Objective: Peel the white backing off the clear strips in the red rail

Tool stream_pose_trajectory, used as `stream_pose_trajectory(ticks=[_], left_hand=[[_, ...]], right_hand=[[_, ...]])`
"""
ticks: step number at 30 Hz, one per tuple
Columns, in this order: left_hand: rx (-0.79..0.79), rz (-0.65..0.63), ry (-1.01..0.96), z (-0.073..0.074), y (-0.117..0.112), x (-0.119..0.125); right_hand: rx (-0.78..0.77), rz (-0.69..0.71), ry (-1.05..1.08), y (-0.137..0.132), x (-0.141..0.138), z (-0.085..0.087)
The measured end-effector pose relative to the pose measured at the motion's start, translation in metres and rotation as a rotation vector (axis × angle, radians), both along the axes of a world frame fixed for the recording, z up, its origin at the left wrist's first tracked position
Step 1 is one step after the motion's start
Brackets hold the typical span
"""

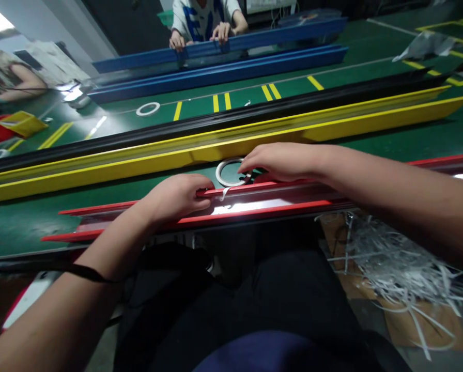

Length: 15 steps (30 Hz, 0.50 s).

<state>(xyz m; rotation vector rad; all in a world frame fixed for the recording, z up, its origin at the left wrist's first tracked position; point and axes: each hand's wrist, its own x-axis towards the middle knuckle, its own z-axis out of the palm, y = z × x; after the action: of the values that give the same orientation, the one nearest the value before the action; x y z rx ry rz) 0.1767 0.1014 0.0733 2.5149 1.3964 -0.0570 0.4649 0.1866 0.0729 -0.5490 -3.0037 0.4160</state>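
A long red channel-shaped strip lies along the near edge of the green table, with a shiny clear inner face. My left hand is closed on its far red edge, thumb on the inner side. A short white tape end sticks up from that edge, just right of my left fingers. Behind it, a white roll of tape lies flat on the table. My right hand curls over the roll's right side, fingertips inside the ring; its thumb is mostly hidden.
Yellow and black strips lie beyond, across the table. Farther off, a co-worker's hands rest on a blue strip. Another ring lies mid-table. Tangled white strips are heaped below right.
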Motion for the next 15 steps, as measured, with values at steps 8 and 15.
stream_pose_trajectory(ticks=[8,15], left_hand=[[-0.013,0.017,0.010,0.004,0.000,0.002],[-0.036,-0.013,0.048,0.002,0.001,-0.003]], right_hand=[[0.204,0.046,-0.073,0.000,0.027,0.012],[0.041,-0.320,-0.101,-0.011,0.036,0.057]])
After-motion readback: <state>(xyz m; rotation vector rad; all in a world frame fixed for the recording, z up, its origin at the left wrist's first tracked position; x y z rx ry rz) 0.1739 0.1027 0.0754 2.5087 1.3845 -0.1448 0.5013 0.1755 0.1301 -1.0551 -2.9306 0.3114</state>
